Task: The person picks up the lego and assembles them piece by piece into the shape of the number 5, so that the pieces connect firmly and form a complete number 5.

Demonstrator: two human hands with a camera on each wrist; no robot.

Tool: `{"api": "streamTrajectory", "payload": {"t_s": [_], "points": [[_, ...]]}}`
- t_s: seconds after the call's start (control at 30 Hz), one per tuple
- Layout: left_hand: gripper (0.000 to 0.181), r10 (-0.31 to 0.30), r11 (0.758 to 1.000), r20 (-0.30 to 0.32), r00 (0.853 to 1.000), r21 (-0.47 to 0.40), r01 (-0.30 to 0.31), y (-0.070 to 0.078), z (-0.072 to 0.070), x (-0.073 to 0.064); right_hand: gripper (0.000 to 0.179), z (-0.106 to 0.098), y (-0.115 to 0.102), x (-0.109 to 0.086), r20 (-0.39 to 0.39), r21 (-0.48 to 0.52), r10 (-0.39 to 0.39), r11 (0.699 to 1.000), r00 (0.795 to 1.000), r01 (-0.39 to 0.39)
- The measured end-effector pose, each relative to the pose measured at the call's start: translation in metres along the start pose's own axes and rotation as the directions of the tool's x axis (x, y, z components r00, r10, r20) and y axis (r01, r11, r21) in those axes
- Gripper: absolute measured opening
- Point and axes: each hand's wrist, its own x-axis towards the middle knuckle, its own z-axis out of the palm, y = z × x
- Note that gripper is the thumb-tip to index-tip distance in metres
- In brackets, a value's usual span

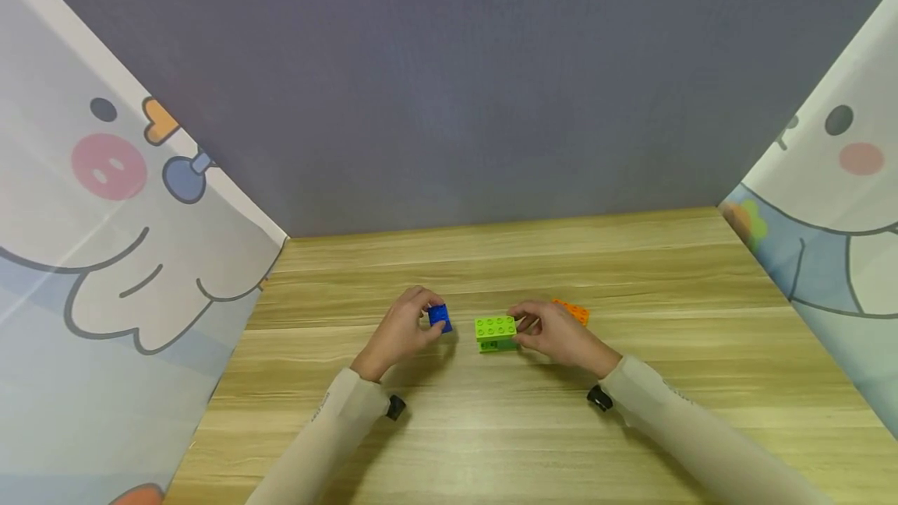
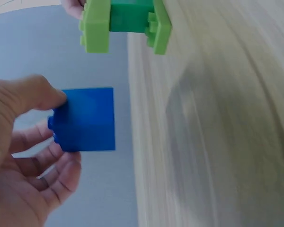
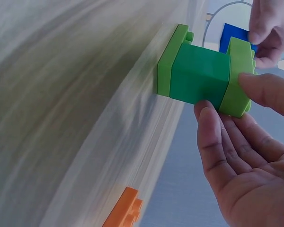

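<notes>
My left hand (image 1: 403,327) pinches a blue toy building brick (image 1: 440,317) between thumb and fingers. In the left wrist view that blue brick (image 2: 87,120) is held above the table, its studs toward the palm. Just to its right, my right hand (image 1: 557,333) grips a small stack of green building bricks (image 1: 496,326) by one end. The right wrist view shows its layers: a thin light-green piece (image 3: 169,66) at the bottom, a dark-green block (image 3: 199,73) in the middle and a light-green studded brick (image 3: 234,85) on top, under the thumb.
An orange studded brick (image 1: 575,312) lies on the wooden table (image 1: 491,435) behind the right hand, partly hidden by it. A grey panel (image 1: 491,100) stands along the far edge, and cartoon-printed walls (image 1: 63,256) rise at both sides.
</notes>
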Motion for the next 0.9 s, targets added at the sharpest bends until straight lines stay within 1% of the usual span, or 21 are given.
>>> {"api": "streamTrajectory", "payload": {"t_s": [0.13, 0.27, 0.5, 0.6, 0.7, 0.83, 0.9], "points": [[0.027, 0.074, 0.996, -0.021, 0.997, -0.045, -0.075, 0.008, -0.001, 0.002, 0.038, 0.000, 0.000, 0.000, -0.001, 0.004, -0.003, 1.000, 1.000, 0.003], [0.029, 0.114, 0.991, -0.039, 0.993, -0.066, -0.116, 0.014, 0.001, 0.003, 0.038, 0.000, 0.001, 0.000, 0.000, 0.004, 0.002, 1.000, 1.000, -0.002], [0.030, 0.133, 0.986, -0.067, 0.989, -0.094, -0.139, 0.017, 0.002, 0.003, 0.037, 0.002, 0.002, 0.001, -0.001, 0.012, 0.012, 1.000, 1.000, -0.012], [0.030, 0.133, 0.986, -0.080, 0.988, -0.093, -0.140, 0.020, 0.000, 0.002, 0.037, 0.002, 0.002, 0.001, -0.001, 0.019, 0.008, 1.000, 1.000, -0.008], [0.030, 0.144, 0.984, -0.090, 0.985, -0.093, -0.153, 0.025, -0.001, 0.002, 0.037, 0.003, 0.002, 0.001, -0.003, 0.019, 0.004, 1.000, 1.000, -0.004], [0.031, 0.167, 0.980, -0.086, 0.982, -0.091, -0.175, 0.031, 0.000, 0.004, 0.037, 0.003, 0.003, 0.002, -0.008, 0.009, 0.008, 1.000, 1.000, -0.008], [0.031, 0.168, 0.981, -0.076, 0.983, -0.089, -0.174, 0.032, 0.001, 0.006, 0.037, 0.003, 0.004, 0.002, -0.008, 0.003, 0.010, 1.000, 1.000, -0.010]]}}
